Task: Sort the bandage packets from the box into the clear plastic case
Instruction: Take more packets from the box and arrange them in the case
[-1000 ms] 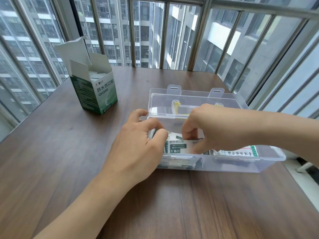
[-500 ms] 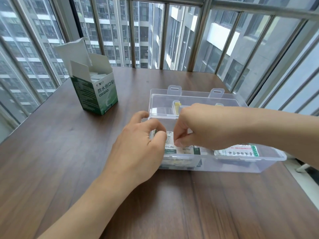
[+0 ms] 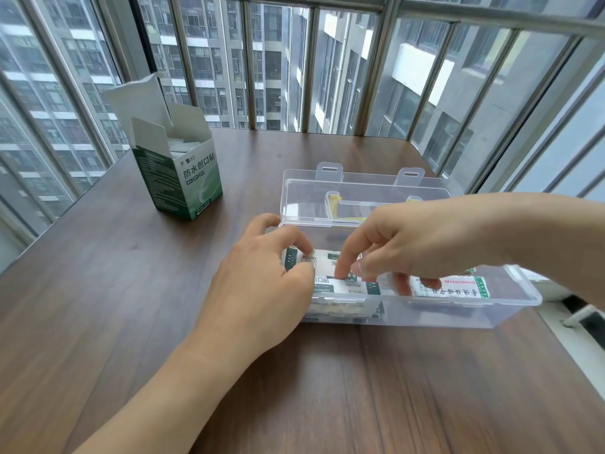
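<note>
The clear plastic case stands open on the wooden table, its lid tipped back. White-and-green bandage packets lie in its left part. My left hand reaches in over the case's left end and pinches the left end of the packets between curled index finger and thumb. My right hand comes in from the right, fingers spread and pointing down, with fingertips touching the packets. The green-and-white bandage box stands open at the back left, more packets showing in its top.
A white packet with red and green print lies in the right part of the case. Something yellow shows behind the lid. Window bars and glass close off the table's far and left sides. The table's right edge drops off past the case.
My right hand has loosened from a pinch, and its fingers now spread down onto the packets. The packets lie lower in the case. My left hand has stayed at the case's left end.
</note>
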Demonstrator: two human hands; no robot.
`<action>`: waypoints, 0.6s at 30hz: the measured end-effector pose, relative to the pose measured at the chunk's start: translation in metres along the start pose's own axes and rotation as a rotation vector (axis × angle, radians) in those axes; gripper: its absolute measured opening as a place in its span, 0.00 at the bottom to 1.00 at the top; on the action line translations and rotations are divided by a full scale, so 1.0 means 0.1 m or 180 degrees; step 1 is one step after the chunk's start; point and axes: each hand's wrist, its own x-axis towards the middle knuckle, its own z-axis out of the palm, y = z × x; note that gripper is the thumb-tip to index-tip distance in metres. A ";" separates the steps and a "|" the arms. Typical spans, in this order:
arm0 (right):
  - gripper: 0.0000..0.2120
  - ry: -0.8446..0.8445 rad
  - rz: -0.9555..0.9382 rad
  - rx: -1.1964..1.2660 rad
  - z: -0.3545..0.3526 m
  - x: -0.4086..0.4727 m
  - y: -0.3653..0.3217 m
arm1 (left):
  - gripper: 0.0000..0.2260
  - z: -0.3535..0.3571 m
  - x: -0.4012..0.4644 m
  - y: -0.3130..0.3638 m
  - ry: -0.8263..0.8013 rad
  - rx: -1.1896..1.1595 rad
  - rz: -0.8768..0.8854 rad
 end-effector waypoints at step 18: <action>0.17 -0.0470 0.0139 -0.0667 0.05 0.03 -0.07 | 0.15 0.02 0.01 -0.03 -0.0001 -0.0293 0.0101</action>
